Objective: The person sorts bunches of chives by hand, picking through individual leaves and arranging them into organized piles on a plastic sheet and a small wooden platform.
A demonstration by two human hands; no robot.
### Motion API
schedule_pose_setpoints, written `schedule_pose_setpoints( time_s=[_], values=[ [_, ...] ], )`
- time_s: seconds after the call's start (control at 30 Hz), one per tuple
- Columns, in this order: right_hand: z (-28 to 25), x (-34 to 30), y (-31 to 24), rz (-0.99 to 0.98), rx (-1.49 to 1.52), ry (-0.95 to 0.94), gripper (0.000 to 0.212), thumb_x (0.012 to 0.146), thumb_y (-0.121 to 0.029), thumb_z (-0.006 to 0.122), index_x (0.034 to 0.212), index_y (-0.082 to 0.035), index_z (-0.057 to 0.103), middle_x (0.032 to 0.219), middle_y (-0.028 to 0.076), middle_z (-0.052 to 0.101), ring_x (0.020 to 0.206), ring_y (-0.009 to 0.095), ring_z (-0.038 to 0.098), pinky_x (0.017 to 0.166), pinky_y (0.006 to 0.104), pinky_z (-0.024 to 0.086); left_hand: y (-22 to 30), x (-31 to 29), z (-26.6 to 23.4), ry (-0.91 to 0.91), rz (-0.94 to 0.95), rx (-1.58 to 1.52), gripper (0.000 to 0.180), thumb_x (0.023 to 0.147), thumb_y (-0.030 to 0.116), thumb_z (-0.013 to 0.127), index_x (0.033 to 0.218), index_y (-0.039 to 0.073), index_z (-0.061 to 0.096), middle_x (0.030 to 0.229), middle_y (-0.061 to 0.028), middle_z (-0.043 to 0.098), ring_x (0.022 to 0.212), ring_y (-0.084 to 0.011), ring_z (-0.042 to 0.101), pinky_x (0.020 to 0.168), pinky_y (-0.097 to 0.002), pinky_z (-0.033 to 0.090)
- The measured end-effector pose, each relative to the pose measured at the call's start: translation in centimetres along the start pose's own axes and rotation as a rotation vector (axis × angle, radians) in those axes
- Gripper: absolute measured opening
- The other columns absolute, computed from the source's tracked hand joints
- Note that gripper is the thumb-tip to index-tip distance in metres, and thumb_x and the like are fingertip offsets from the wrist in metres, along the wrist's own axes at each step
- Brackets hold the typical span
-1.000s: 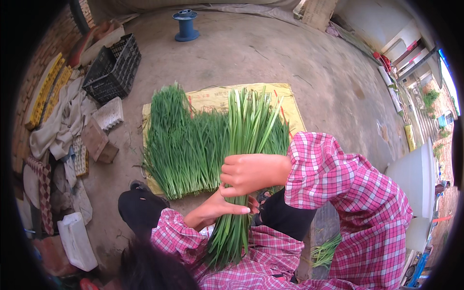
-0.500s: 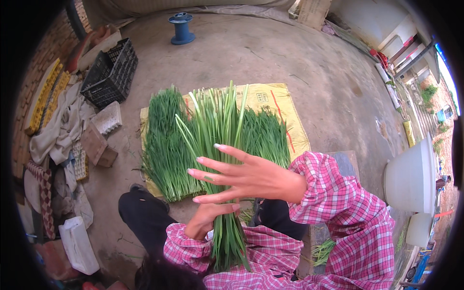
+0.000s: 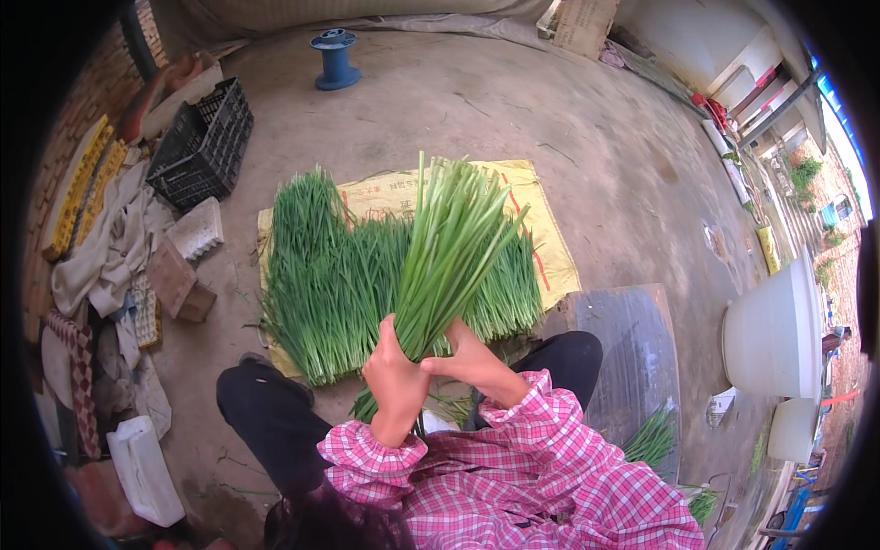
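Observation:
A thick bunch of garlic chives (image 3: 447, 247) stands up in front of me, pale cut ends at the top and tilted a little to the right. My left hand (image 3: 396, 374) is wrapped round its lower part. From the other side my right hand (image 3: 478, 361) grips the same part, its thumb meeting the left hand. Green leaf tips hang below the left hand, partly hidden by it. Behind the bunch, more garlic chives (image 3: 335, 284) lie in piles on a yellow woven sack (image 3: 557, 240) on the ground.
A dark board (image 3: 632, 353) with loose chives (image 3: 653, 438) lies at my right. A black crate (image 3: 203, 147), a white plastic container (image 3: 147, 469) and cloth (image 3: 115, 238) line the left. A blue spool (image 3: 335, 62) stands far ahead; a big white tub (image 3: 768, 335) is at far right.
My right hand, spread open over the bunch before, has drawn back and closed round its lower part. The bunch now leans right. The board at my right has come into fuller view.

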State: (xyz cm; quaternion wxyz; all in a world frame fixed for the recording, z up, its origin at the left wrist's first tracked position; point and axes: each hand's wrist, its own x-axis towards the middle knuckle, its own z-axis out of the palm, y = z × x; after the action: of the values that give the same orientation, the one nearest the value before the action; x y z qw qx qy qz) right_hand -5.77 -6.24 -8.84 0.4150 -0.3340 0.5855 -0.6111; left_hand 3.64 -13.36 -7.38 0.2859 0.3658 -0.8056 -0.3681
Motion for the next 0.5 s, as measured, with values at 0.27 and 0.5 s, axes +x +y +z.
schedule_pose_setpoints(
  time_s=[0.27,0.5],
  values=[
    [2.0,0.4,-1.0,0.157,0.411,0.210,0.033,0.076,-0.009,0.054,0.107,-0.001,0.046,0.108,0.006,0.050,0.098,0.011,0.045,0.085,0.0269,0.035,-0.2,-1.2,1.8,-0.011,0.200,0.411,0.059,0.062,0.004,0.056,0.116,-0.003,0.034,0.064,-0.0137,0.050,0.057,-0.0300,0.052,0.052,-0.0372,0.041],
    [0.6,0.9,-0.6,0.156,0.584,0.253,0.028,0.075,-0.008,0.054,0.102,0.000,0.048,0.101,0.008,0.054,0.094,0.013,0.049,0.082,0.0273,0.038,1.8,-1.0,0.9,-0.275,0.202,0.328,0.077,0.058,0.005,0.063,0.120,-0.010,0.020,0.081,-0.0210,0.050,0.069,-0.0338,0.053,0.058,-0.0381,0.042]
  ],
)
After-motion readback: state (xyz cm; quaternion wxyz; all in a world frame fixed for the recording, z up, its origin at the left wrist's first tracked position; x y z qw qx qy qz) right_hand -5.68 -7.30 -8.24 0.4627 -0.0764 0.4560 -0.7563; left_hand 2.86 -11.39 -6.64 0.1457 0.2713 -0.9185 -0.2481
